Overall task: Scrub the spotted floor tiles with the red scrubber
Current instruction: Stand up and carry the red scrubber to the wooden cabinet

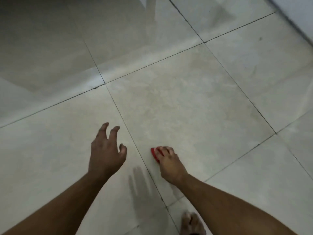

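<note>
Large pale beige floor tiles (186, 102) with dark grout lines fill the view. My right hand (169, 164) is pressed down on the red scrubber (154, 154), which lies on the centre tile just right of a grout line; only its left edge shows from under my fingers. My left hand (106, 150) hovers over the neighbouring tile to the left, fingers spread and curled, holding nothing. Its shadow falls on the floor between my forearms. Faint darker smudges mark the tile at the right (254, 70).
A bare foot (192, 223) stands at the bottom edge, below my right forearm. A white wall base (298, 16) runs along the top right corner. The far left of the floor lies in shadow.
</note>
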